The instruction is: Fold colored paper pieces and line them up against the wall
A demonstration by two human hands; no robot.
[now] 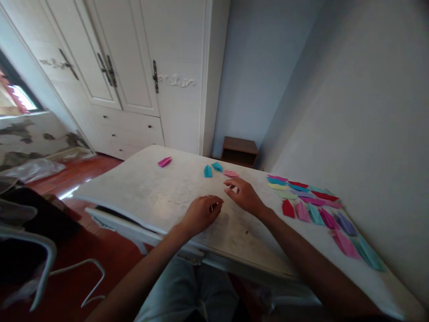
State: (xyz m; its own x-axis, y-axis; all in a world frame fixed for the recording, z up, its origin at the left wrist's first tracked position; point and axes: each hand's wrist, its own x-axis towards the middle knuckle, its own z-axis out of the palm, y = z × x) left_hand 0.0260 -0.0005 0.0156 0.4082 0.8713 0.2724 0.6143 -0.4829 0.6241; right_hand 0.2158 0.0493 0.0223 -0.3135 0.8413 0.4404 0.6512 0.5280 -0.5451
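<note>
My left hand [203, 213] is above the middle of the white table [140, 188], its thumb and fingers curled together in a pinch. Just to its right, my right hand [246, 195] has a similar pinch, tips turned toward the left hand. Anything between the fingertips is too small to make out. Beyond the hands lie a blue folded paper piece [208, 171], a second blue piece [217, 166] and a pink piece [231, 173] partly behind my right hand. A magenta folded piece [164, 162] rests farther left.
Several folded paper pieces [310, 200] in many colours lie in rows along the table's right side, by the wall [351, 112]. A white wardrobe [181, 40] and a brown wooden box [239, 145] stand behind the table. White metal tubing [50, 250] is at lower left.
</note>
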